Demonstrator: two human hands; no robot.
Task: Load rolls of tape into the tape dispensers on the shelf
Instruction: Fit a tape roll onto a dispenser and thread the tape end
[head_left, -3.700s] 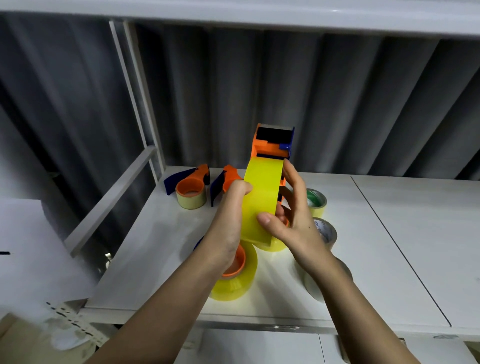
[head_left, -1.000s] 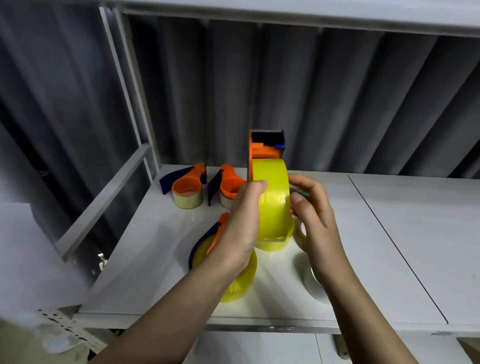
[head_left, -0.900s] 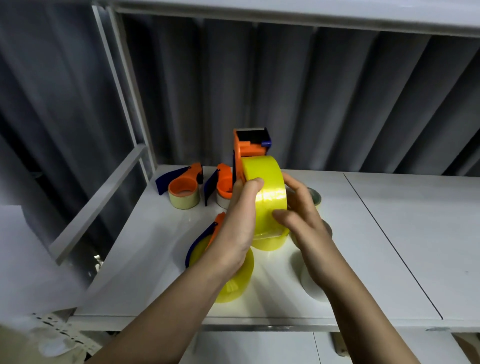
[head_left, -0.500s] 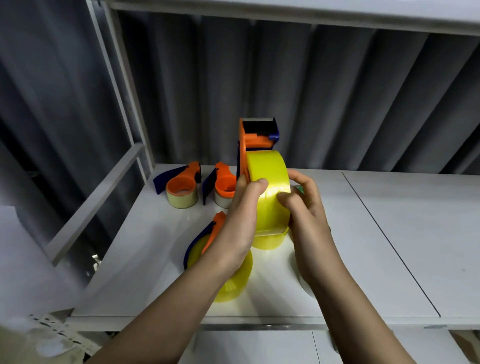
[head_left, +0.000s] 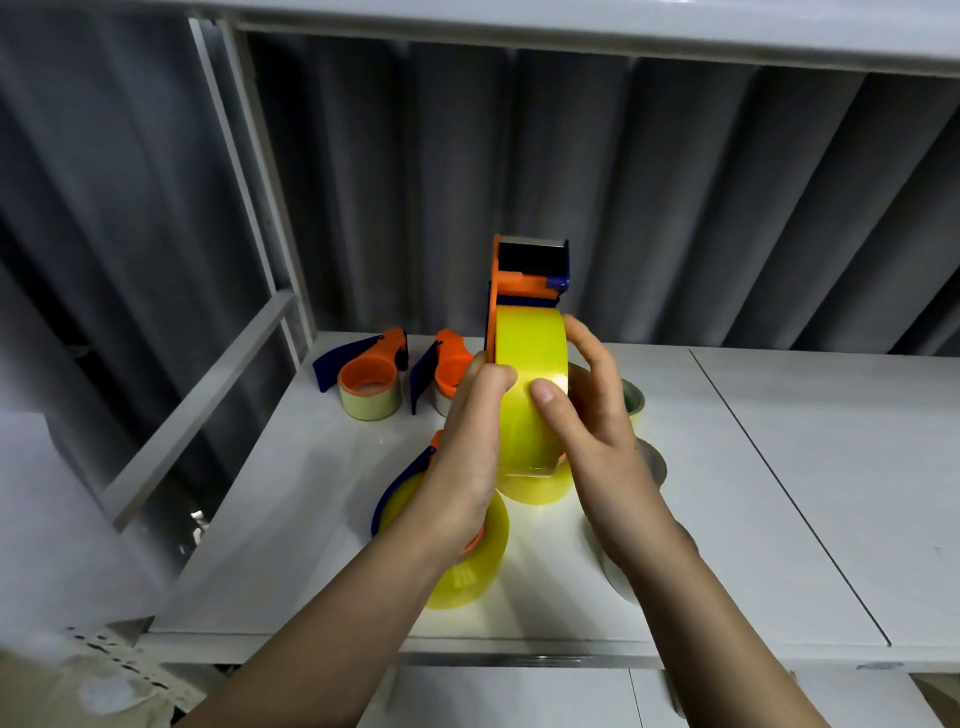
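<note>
Right hand (head_left: 597, 441) hides most of two grey rolls (head_left: 636, 402).

Dark corrugated wall (head_left: 675, 197); paper (head_left: 67, 561), perhaps, lower left.

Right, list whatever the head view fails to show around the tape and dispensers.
- Hub of the bright yellow tape roll: covered by both hands; whether it is seated in the raised orange and blue dispenser is unclear.
- Silvery tape rolls at right: mostly hidden by the right hand and forearm.
- Dispenser with a yellow roll lying on the white shelf: partly under the left hand.
- Left edge: blurred.
</note>
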